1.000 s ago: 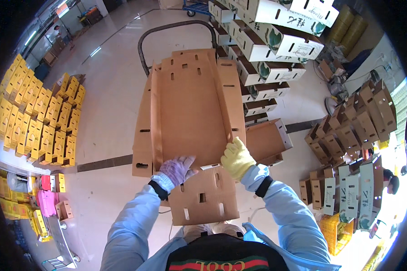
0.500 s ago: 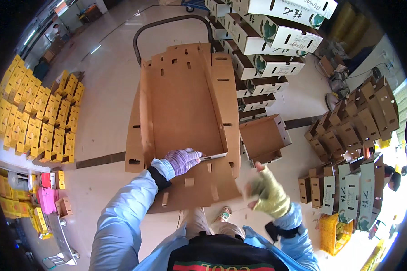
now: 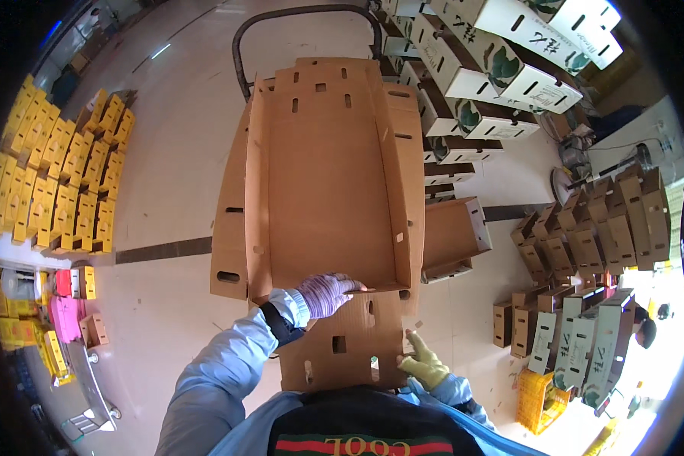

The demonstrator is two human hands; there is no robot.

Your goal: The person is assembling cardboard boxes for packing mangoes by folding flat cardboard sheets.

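A half-folded brown cardboard box (image 3: 327,182) lies in front of me, its long side walls standing and its far end flap spread out flat. My left hand (image 3: 328,295), in a purple knitted glove, is closed on the raised near wall of the box. Toward my body hangs a near flap (image 3: 357,342) with several slots. My right hand (image 3: 424,363), in a yellow-green glove, is beside the right edge of that flap, its fingers apart; I cannot tell whether it touches. Flat cardboard sheets (image 3: 228,228) are stacked underneath the box.
Behind the stack rises a dark cart handle (image 3: 304,11). White printed boxes (image 3: 501,83) are piled at the far right, with an open box (image 3: 456,232) below them. Yellow boxes (image 3: 61,175) stand at the left, brown boxes (image 3: 593,220) and a yellow crate (image 3: 541,399) at the right.
My right hand has come in from the right toward the near flap and lower. The left hand keeps to the near wall, which now runs straighter across, and the near flap hangs closer to my body.
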